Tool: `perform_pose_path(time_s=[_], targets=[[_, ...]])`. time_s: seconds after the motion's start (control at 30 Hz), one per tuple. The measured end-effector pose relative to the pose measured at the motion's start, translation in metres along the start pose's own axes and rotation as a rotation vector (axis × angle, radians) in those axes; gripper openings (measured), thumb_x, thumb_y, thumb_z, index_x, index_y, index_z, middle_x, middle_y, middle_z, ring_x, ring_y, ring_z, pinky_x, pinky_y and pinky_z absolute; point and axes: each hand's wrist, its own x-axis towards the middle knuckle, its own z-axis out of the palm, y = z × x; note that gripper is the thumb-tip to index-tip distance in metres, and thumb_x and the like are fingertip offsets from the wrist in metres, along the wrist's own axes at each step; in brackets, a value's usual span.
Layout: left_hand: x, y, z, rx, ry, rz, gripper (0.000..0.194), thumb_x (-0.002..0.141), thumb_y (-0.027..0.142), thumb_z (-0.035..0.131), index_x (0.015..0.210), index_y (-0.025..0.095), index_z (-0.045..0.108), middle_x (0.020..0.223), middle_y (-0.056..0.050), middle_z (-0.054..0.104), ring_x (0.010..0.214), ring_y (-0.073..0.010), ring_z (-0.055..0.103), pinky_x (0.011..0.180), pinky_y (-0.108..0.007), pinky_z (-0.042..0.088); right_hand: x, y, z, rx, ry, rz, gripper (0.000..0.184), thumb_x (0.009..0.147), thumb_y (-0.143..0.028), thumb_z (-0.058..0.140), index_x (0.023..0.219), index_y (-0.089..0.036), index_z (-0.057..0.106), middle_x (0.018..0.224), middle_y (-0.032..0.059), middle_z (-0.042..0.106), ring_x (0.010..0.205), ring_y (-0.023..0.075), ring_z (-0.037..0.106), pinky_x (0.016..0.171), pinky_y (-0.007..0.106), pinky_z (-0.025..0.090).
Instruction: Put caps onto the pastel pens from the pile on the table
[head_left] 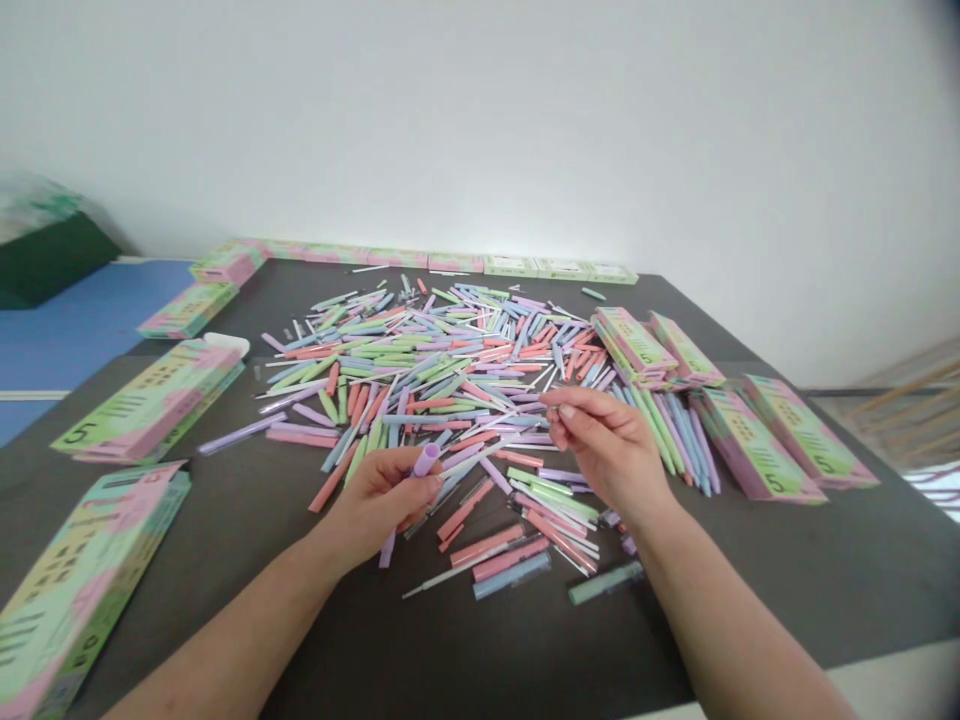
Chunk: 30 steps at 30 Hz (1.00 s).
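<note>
My left hand (379, 497) is closed around a purple pen barrel (426, 460), whose hollow end points up. To its right, my right hand (606, 440) is raised over the pile with thumb and fingers pinched together; what lies between the fingertips is too small to name. Below and between the hands are loose pink pen barrels (487, 546), a blue barrel (512, 577), a green barrel (606, 583) and a white pen refill (454, 575). A wide pile of pastel pen parts (405, 345) spreads behind both hands.
Several pens (667, 440) lie side by side right of my right hand. Printed pen boxes stand on the right (757, 445) and left (150, 400), and a row of boxes (457, 263) lines the back edge of the dark table (480, 665). A dark green bin (52, 255) stands far left.
</note>
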Motion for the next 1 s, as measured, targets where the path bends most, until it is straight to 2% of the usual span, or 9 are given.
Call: perform_pose_path(time_s=[0.17, 0.3, 0.43, 0.7, 1.0], targets=[[-0.001, -0.002, -0.005, -0.012, -0.034, 0.023, 0.036, 0.082, 0.043, 0.062, 0.061, 0.015, 0.052, 0.048, 0.006, 0.038, 0.043, -0.0056, 0.029, 0.044, -0.023, 0.019, -0.007, 0.009, -0.005, -0.069, -0.038, -0.032, 0.013, 0.083, -0.027, 0.068, 0.095, -0.022, 0.072, 0.073, 0.0013, 0.066, 0.061, 0.0121, 0.057, 0.055, 0.025, 0.045], [-0.002, -0.002, -0.006, -0.009, -0.040, 0.009, 0.035, 0.082, 0.043, 0.062, 0.062, 0.016, 0.051, 0.048, 0.007, 0.036, 0.042, -0.0055, 0.027, 0.044, -0.024, 0.016, -0.010, 0.003, -0.002, -0.143, -0.046, -0.076, 0.010, 0.084, -0.024, 0.068, 0.093, -0.023, 0.073, 0.075, 0.0015, 0.068, 0.062, 0.0117, 0.061, 0.056, 0.024, 0.049], [-0.003, -0.002, -0.005, 0.011, -0.037, 0.005, 0.036, 0.082, 0.042, 0.061, 0.060, 0.016, 0.050, 0.048, 0.006, 0.037, 0.044, -0.0063, 0.028, 0.045, -0.025, 0.017, -0.011, -0.003, 0.000, -0.182, -0.066, -0.054, 0.010, 0.084, -0.022, 0.068, 0.092, -0.022, 0.073, 0.072, 0.0010, 0.068, 0.060, 0.0115, 0.061, 0.057, 0.024, 0.052], [-0.002, 0.001, -0.003, -0.005, -0.016, -0.001, 0.036, 0.079, 0.046, 0.063, 0.061, 0.016, 0.052, 0.047, 0.007, 0.035, 0.041, -0.0057, 0.027, 0.043, -0.024, 0.016, -0.013, -0.004, 0.000, -0.147, -0.101, -0.061, 0.011, 0.084, -0.019, 0.067, 0.092, -0.022, 0.073, 0.071, 0.0004, 0.067, 0.061, 0.0110, 0.062, 0.058, 0.023, 0.053], [-0.003, 0.001, -0.003, -0.006, 0.003, -0.003, 0.034, 0.078, 0.044, 0.063, 0.061, 0.016, 0.052, 0.047, 0.006, 0.035, 0.042, -0.0060, 0.027, 0.043, -0.024, 0.017, -0.013, -0.005, 0.000, -0.168, -0.085, -0.046, 0.011, 0.083, -0.026, 0.068, 0.092, -0.021, 0.073, 0.070, 0.0019, 0.067, 0.061, 0.0132, 0.062, 0.056, 0.026, 0.053]])
